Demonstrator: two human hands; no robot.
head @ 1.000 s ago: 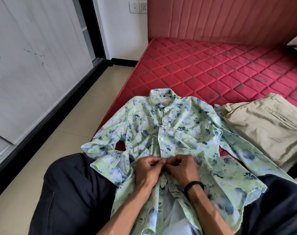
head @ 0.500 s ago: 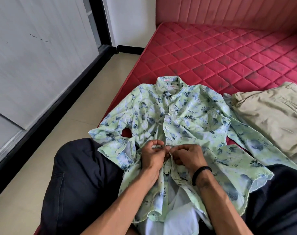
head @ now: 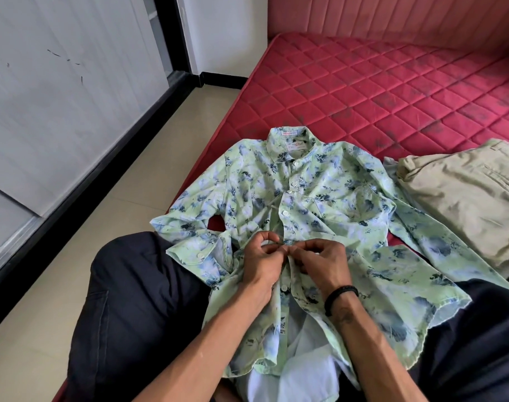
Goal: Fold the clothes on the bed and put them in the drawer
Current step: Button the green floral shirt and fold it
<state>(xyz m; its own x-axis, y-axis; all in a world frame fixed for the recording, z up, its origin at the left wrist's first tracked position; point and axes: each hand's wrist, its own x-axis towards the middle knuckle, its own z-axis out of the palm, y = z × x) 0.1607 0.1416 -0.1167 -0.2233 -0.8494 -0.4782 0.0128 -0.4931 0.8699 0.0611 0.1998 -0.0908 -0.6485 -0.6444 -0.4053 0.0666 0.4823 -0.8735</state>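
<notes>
Your shirt (head: 311,198) lies face up on the bed (head: 392,91), and everything about your next move follows from how it runs: its long axis goes straight away from you, collar (head: 288,140) at the far end, hem draped over your lap at the near end. The button placket runs along that same line, right between your two hands.

Your left hand (head: 262,256) and right hand (head: 320,259) meet on that placket, roughly midway down the shirt from the collar. Both are closed in a fingertip pinch on the front edges of the fabric, thumbs and forefingers touching across the seam; it looks like you are fastening a button there. Neither hand is nearer the work than the other, since they sit level on either side of the line.

From the collar down to your hands the front appears closed. Below your hands, toward you, it gapes and a white lining shows, so the buttons left to do lie nearer your body than the one you hold.

One sleeve lies folded beside your left hand; the other stretches out from the shirt toward the beige trousers (head: 462,195), which sit just beside it, on the right.

No drawer is in view.
</notes>
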